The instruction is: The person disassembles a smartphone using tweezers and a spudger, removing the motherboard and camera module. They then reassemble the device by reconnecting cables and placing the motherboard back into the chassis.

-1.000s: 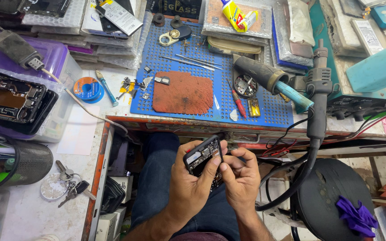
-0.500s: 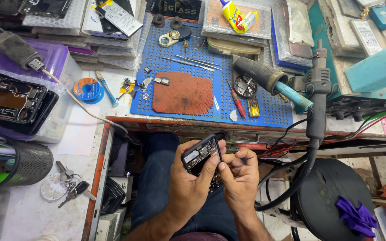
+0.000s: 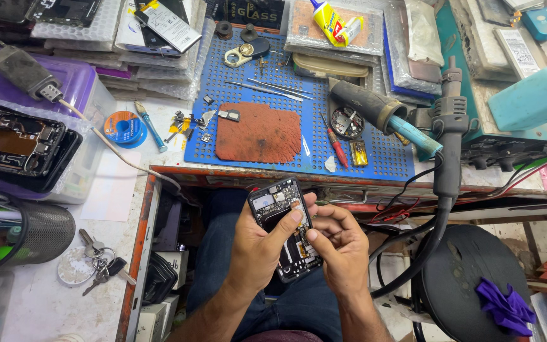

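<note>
- above your hands the bench carries a blue perforated mat with a rough red-brown pad, tweezers and a hot-air handle; its cable hangs beside your right wrist.
- another opened phone lies far left, keys near a mesh cup.
- the phone, a flat black slab with its back open and boards bare, sits over your lap, below the bench edge.
- your left hand grips it from beneath, thumb across it; your right hand pinches at its lower middle.
</note>
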